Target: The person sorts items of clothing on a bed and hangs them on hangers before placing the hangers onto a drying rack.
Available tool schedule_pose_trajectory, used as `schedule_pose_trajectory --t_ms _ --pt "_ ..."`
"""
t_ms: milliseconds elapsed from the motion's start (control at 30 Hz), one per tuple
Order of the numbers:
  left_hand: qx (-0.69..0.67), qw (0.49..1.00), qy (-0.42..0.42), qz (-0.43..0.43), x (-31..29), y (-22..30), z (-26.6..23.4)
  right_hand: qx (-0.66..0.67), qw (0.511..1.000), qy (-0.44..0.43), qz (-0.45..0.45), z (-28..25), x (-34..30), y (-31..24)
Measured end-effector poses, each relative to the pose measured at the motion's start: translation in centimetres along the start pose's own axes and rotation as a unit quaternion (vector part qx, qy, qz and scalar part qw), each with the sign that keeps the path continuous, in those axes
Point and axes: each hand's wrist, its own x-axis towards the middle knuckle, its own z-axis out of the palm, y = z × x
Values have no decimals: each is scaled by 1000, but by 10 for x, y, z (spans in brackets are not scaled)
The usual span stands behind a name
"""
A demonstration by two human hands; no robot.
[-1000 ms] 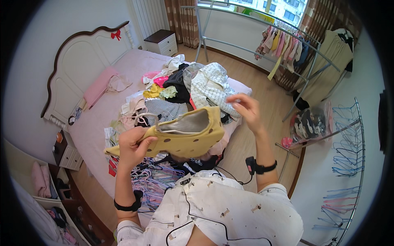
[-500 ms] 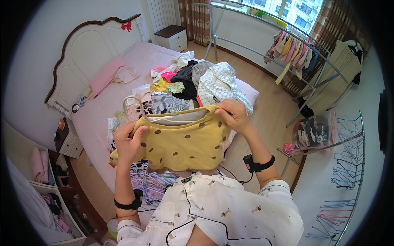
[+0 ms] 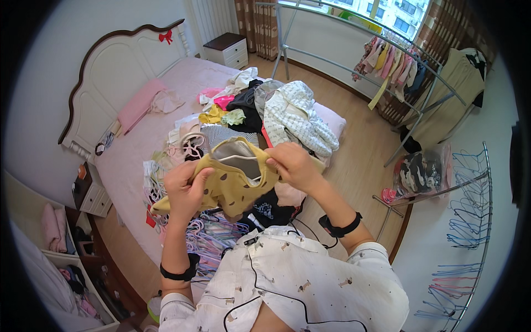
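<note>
A: What lies around the hands?

B: At far left, folded pink cloth [image 3: 52, 228] in an open cabinet [image 3: 25, 193]. Next, a tangle of hangers [image 3: 213, 239] on the bed [image 3: 124, 182]. The yellow spotted top [image 3: 224, 191] is held up above the bed. The left hand [image 3: 187, 189] pinches its left shoulder between thumb and fingers, and a white hanger [image 3: 239, 157] shows through the neck. The right hand [image 3: 294, 166] grasps the neckline's right edge.

A: What's blocked?

B: Top and hands hide part of the clothes heap [image 3: 240, 104], where a white garment [image 3: 293, 110] lies at right. Farther right, a clear bag [image 3: 417, 169] sits by a rail [image 3: 488, 191] of blue and pink hangers.

A: The room?

B: A white headboard [image 3: 119, 69] with dark trim, the bed's pink cover, a nightstand [image 3: 227, 53], pale wood floor [image 3: 359, 141], a drying frame [image 3: 284, 47] bearing small clothes [image 3: 390, 62], a window [image 3: 402, 21], brown curtains [image 3: 453, 27].

A: Any writing?

B: The white garment's marks are too small to make out. The person's shirt [image 3: 326, 271] carries small brown figures.
</note>
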Motion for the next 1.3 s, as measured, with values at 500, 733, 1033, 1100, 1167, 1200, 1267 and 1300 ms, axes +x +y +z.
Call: schedule_pose_trajectory --t_ms 500,733,1033,1100,1167,1200,1267,1300 --pt "-17 990 -120 -76 -20 -57 18 -115 987 107 37 -27 -11 23" --pt "16 983 -154 -97 -19 -64 46 -126 984 103 71 -35 -14 44" --pt "47 990 -129 -46 -6 -50 125 -117 984 61 117 -12 -20 73" --pt "64 987 -145 -39 -4 -54 143 -136 975 92 147 -7 -24 82" --pt "57 985 -155 -58 -1 -57 164 -169 964 102 178 -2 -27 85" --pt "54 983 -161 -68 1 -58 174 -163 958 113 205 2 -28 86" --pt "56 980 -170 -85 6 -62 197 -152 944 134 260 9 -30 93" --pt "49 980 -172 -93 9 -64 211 -182 940 120 264 10 -34 102"
